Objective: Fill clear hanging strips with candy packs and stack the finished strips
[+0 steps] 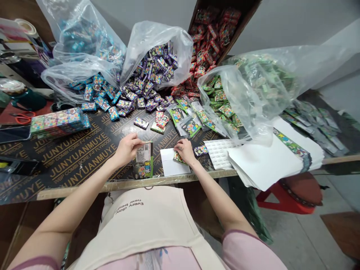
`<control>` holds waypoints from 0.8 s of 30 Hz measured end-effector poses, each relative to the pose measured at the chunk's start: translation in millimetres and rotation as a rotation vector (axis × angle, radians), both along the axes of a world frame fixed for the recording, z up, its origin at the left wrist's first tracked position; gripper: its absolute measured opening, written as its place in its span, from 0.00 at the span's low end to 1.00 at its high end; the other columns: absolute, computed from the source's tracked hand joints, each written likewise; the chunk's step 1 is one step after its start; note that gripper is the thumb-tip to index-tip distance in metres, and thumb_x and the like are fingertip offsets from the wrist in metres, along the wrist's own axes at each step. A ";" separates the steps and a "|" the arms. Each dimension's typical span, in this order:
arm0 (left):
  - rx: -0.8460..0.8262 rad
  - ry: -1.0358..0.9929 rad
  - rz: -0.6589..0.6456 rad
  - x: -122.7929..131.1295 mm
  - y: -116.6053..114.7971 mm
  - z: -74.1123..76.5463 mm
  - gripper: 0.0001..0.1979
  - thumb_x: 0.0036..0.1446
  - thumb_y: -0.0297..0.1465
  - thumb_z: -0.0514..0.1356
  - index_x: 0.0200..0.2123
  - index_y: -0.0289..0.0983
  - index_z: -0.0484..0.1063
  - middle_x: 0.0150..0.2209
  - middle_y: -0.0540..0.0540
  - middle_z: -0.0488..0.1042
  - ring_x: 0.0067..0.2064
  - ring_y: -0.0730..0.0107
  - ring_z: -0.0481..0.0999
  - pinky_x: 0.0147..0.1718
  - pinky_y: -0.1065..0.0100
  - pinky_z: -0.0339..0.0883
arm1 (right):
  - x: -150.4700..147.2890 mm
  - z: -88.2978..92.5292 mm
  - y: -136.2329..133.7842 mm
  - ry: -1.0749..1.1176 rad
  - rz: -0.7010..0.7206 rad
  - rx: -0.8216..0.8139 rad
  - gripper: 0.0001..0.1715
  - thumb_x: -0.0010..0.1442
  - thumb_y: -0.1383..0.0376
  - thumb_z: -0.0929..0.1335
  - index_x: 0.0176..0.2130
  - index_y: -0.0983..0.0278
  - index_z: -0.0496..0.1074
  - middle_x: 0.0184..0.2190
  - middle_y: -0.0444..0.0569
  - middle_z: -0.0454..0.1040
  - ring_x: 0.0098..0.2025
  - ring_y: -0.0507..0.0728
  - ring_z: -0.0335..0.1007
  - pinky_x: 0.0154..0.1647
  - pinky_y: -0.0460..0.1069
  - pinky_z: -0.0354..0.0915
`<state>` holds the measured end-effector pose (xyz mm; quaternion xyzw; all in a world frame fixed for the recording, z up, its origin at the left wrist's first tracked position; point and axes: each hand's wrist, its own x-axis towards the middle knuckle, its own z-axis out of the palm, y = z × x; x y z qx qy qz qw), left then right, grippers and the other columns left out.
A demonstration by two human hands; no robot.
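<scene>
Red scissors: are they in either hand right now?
No, the red scissors lie far left on the table, away from both hands.

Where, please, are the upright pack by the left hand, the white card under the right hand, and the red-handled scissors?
Upright pack [143, 159]: head view, on its barcode-label face.
White card [170, 165]: head view, on its bare left half.
Red-handled scissors [23, 118]: head view, on the handle loops.

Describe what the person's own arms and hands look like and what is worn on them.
Both arms are bare from the upper arm down. Short pink sleeves with a darker hem cover the shoulders. The left hand and right hand wear no gloves; no rings, watch or bracelets are visible. A cream apron with printed words covers the chest.
</scene>
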<state>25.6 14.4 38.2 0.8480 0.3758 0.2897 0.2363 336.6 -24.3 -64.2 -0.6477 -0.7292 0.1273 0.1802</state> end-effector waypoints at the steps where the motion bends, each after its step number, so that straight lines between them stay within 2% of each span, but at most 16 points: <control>1: -0.006 -0.017 0.012 0.4 -1.0 -0.1 0.12 0.59 0.27 0.54 0.34 0.35 0.78 0.27 0.47 0.65 0.31 0.68 0.67 0.31 0.67 0.60 | -3.4 -0.4 -2.5 0.002 0.020 0.007 0.07 0.57 0.69 0.68 0.27 0.64 0.73 0.34 0.53 0.72 0.42 0.61 0.63 0.43 0.54 0.58; 6: -0.049 -0.138 0.098 1.8 -4.2 -1.1 0.06 0.55 0.27 0.59 0.29 0.35 0.76 0.26 0.48 0.69 0.30 0.69 0.69 0.30 0.68 0.61 | -5.1 -0.7 -11.1 0.074 0.005 -0.037 0.09 0.58 0.73 0.61 0.30 0.64 0.67 0.29 0.51 0.71 0.34 0.58 0.64 0.37 0.51 0.58; 9: -0.077 -0.192 0.135 1.8 -5.2 -1.2 0.04 0.53 0.27 0.62 0.26 0.35 0.74 0.26 0.48 0.72 0.29 0.70 0.71 0.31 0.68 0.62 | -0.6 8.3 -9.4 0.133 -0.017 -0.061 0.07 0.58 0.70 0.61 0.30 0.63 0.65 0.26 0.48 0.71 0.30 0.57 0.65 0.34 0.50 0.58; 11: -0.101 -0.207 0.140 1.2 -5.8 -0.5 0.05 0.52 0.27 0.63 0.25 0.35 0.74 0.26 0.47 0.73 0.30 0.69 0.72 0.32 0.68 0.63 | -5.7 25.2 -3.0 0.267 -0.043 -0.047 0.06 0.57 0.66 0.63 0.28 0.62 0.64 0.29 0.48 0.72 0.33 0.57 0.67 0.35 0.50 0.59; 13: -0.126 -0.221 0.143 0.0 -6.4 0.4 0.05 0.52 0.27 0.63 0.25 0.35 0.74 0.28 0.47 0.74 0.31 0.69 0.73 0.33 0.67 0.65 | -21.9 51.3 6.3 0.482 -0.035 -0.026 0.07 0.57 0.62 0.65 0.28 0.62 0.65 0.35 0.50 0.73 0.39 0.58 0.68 0.39 0.50 0.60; 15: -0.160 -0.243 0.146 -1.6 -6.8 0.7 0.03 0.52 0.25 0.62 0.26 0.35 0.74 0.29 0.46 0.74 0.33 0.68 0.74 0.35 0.67 0.66 | -47.7 81.7 16.4 0.685 0.056 -0.064 0.10 0.57 0.58 0.66 0.30 0.63 0.67 0.42 0.51 0.73 0.44 0.58 0.68 0.41 0.50 0.60; 18: -0.223 -0.287 0.169 -4.3 -7.2 -0.6 0.02 0.50 0.24 0.63 0.27 0.35 0.75 0.30 0.46 0.76 0.34 0.68 0.75 0.35 0.67 0.67 | -91.4 117.1 30.6 0.814 0.233 -0.226 0.13 0.54 0.56 0.68 0.29 0.63 0.67 0.42 0.50 0.73 0.44 0.56 0.67 0.42 0.49 0.60; 20: -0.259 -0.325 0.201 -5.7 -7.8 -2.0 0.01 0.48 0.24 0.64 0.26 0.35 0.75 0.30 0.45 0.77 0.34 0.67 0.76 0.34 0.67 0.68 | -114.1 126.2 38.8 0.842 0.325 -0.355 0.15 0.52 0.55 0.69 0.27 0.64 0.66 0.35 0.48 0.73 0.38 0.54 0.66 0.38 0.48 0.60; 24: -0.252 -0.373 0.222 -6.4 -11.1 -1.9 0.01 0.46 0.25 0.64 0.25 0.35 0.75 0.29 0.45 0.78 0.33 0.66 0.77 0.34 0.67 0.70 | -134.1 120.5 49.9 0.851 0.401 -0.502 0.17 0.50 0.54 0.70 0.25 0.64 0.65 0.24 0.41 0.66 0.27 0.50 0.59 0.29 0.46 0.54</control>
